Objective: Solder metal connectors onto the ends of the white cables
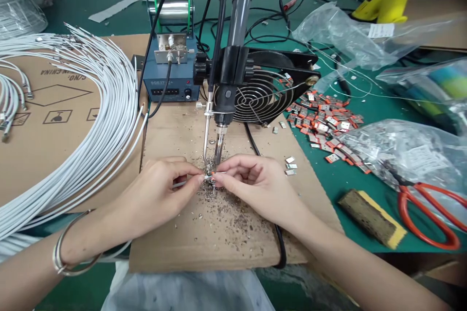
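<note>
My left hand (166,189) pinches a white cable (178,184) close to its end, thumb against forefinger. Facing it, my right hand (260,184) is closed on a small orange-and-metal USB connector (213,175), mostly covered by the fingertips. Cable end and connector meet just below the tip of a soldering iron (219,143), which is clamped upright in a stand. Beside the iron, a thin metal feed tube (206,136) comes down to the same spot. Whether the tip touches the connector is too small to tell.
White cables (124,87) lie bundled on cardboard at left. Behind stand a blue solder feeder (170,80) with a solder spool (171,9) and a black fan (255,92). Orange USB connectors (324,121), a sponge (372,218) and scissors (426,209) lie right. Solder bits litter the cardboard (168,248).
</note>
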Available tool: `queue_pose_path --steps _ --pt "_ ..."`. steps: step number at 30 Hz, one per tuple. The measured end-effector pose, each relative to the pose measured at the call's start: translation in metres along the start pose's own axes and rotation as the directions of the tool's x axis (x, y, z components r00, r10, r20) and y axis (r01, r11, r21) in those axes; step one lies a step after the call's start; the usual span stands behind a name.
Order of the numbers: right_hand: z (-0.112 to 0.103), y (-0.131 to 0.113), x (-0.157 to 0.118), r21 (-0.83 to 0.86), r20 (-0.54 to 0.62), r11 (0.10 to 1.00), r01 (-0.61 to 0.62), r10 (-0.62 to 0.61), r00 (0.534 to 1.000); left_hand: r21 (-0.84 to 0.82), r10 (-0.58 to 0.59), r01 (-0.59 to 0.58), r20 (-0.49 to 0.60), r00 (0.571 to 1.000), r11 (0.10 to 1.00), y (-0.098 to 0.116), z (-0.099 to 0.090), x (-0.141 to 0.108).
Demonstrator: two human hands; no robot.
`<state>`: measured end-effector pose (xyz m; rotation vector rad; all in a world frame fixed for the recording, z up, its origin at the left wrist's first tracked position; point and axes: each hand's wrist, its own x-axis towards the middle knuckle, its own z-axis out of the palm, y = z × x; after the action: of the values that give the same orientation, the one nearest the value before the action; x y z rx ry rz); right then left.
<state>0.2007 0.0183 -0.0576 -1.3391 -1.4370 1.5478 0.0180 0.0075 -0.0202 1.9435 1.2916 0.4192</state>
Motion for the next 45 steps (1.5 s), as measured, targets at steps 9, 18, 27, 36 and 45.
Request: queue_pose_path --steps 9,18,27,36,45 --pt "-0.006 -0.004 -0.001 0.136 0.095 0.989 -0.060 0.047 0.994 -0.022 -0.001 0.001 -0.007 1.000 1.000 -0.001 0.000 0.000" --pt "-0.009 -0.012 -0.002 0.226 0.120 0.971 -0.081 0.055 0.991 -0.038 0.011 -0.012 -0.030 0.999 0.999 -0.001 0.001 0.000" --pt "-0.011 -0.009 -0.002 0.252 0.125 0.966 -0.053 0.022 0.992 -0.037 0.013 -0.014 -0.050 0.999 0.999 -0.001 0.001 -0.001" --pt "-0.009 -0.010 0.000 0.245 0.102 0.967 -0.075 0.052 0.993 0.003 -0.014 0.014 -0.010 1.000 1.000 0.001 0.000 0.001" --pt "-0.008 -0.008 0.000 0.305 0.125 0.949 -0.078 0.041 0.991 0.022 0.015 -0.014 -0.039 0.999 1.000 -0.003 0.000 0.000"
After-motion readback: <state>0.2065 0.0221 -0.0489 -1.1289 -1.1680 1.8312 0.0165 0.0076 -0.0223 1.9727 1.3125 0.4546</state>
